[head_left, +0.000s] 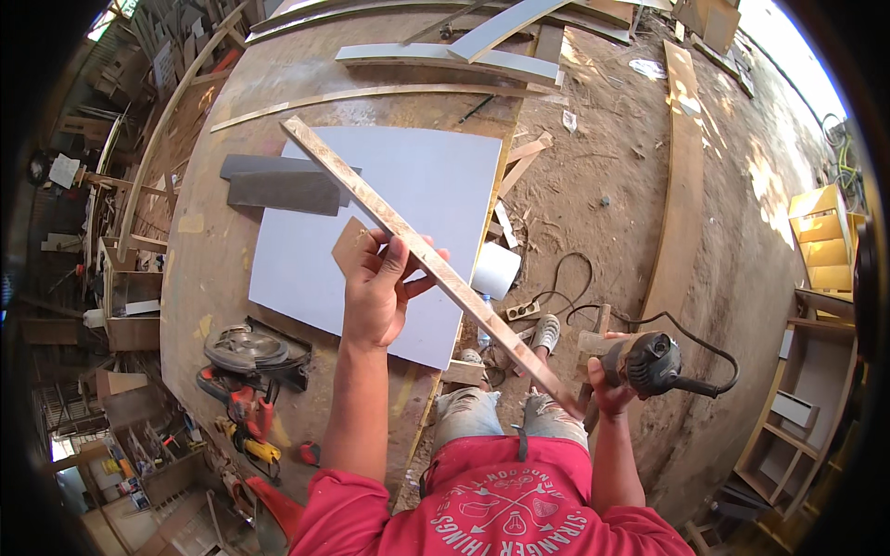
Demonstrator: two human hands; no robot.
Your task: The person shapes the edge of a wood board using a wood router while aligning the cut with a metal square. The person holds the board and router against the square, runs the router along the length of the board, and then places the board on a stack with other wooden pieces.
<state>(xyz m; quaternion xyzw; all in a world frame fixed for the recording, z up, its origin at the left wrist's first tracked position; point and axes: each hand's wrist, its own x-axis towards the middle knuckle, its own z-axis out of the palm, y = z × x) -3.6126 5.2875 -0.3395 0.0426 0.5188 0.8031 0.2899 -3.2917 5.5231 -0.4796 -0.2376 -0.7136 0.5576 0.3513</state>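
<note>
A long, narrow wooden strip (454, 283) slants across the view, its far end over the workbench and its near end by my right hand. My left hand (375, 287) is closed round its middle. A small tan flat piece (350, 246) shows beside the left fingers; I cannot tell whether they hold it. My right hand (612, 389) grips a black corded power tool (651, 363) with a round motor housing; its exact kind is unclear. Below the strip, a white panel (371, 269) lies on the bench, with dark grey sheets (283, 190) over its left edge.
A circular saw (246, 350) and a red-and-black power tool (248, 408) sit at the bench's left. White boards (445, 57) lie at the far end. A cable (709, 324) trails from my tool toward a power strip (523, 310) near my feet. A long plank (675, 185) lies on the dirt floor.
</note>
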